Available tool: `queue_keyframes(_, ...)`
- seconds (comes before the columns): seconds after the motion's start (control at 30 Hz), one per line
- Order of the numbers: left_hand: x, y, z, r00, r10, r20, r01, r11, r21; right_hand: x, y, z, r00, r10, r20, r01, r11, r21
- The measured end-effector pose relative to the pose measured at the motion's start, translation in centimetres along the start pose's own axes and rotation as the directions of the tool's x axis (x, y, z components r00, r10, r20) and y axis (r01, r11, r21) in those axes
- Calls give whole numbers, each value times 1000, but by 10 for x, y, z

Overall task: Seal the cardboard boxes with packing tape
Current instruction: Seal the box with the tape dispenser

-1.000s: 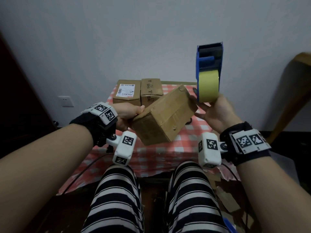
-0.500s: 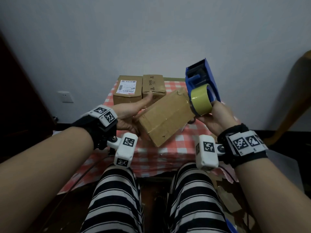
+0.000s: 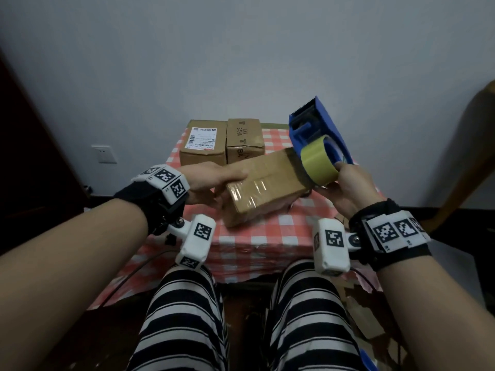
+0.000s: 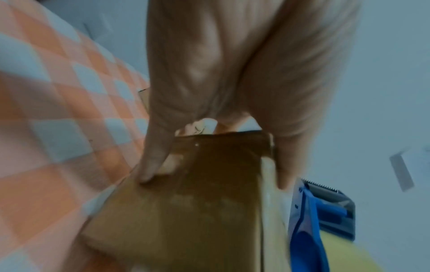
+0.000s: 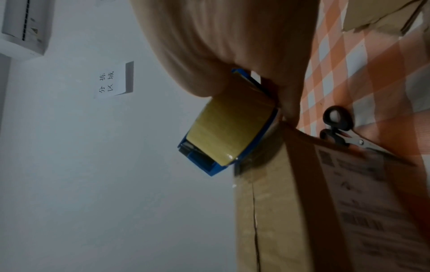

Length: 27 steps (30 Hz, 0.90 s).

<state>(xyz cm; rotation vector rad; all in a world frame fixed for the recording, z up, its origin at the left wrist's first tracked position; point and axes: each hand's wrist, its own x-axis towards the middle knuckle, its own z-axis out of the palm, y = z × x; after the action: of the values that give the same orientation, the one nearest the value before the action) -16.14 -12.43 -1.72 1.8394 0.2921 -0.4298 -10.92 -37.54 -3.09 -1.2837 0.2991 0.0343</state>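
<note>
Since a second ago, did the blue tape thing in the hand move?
Yes. The blue tape dispenser in the right hand came down and tipped over, from high against the wall to the far end of the held box.

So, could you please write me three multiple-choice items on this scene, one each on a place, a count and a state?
1. Where are the scissors?
A. on the checked cloth
B. in the left hand
C. on the floor

2. How many boxes stand at the table's back?
A. one
B. two
C. four

3. What does the right hand hold?
A. nothing
B. a pen
C. the tape dispenser

Answers:
1 A, they lie on the cloth in the right wrist view.
2 B, the labelled box and the printed box sit side by side.
3 C, its fingers grip the dispenser by the held box, which the left hand steadies.
</note>
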Motion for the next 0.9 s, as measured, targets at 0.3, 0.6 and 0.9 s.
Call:
queue_keyframes(0.3,7,7,5,870,188,-456,-7,929,371,-7,-1,8,993,-87,81,87,996,-4)
queue_keyframes(0.6,-30,41,31,860,423,-285,-423,904,65,-28,-7,17,938,-282,202,307,946,-104)
queue_keyframes(0.9,-55,52,35,977,209,33,-159,826,-540,-39,-16,8,925,-340,170,337,940,47)
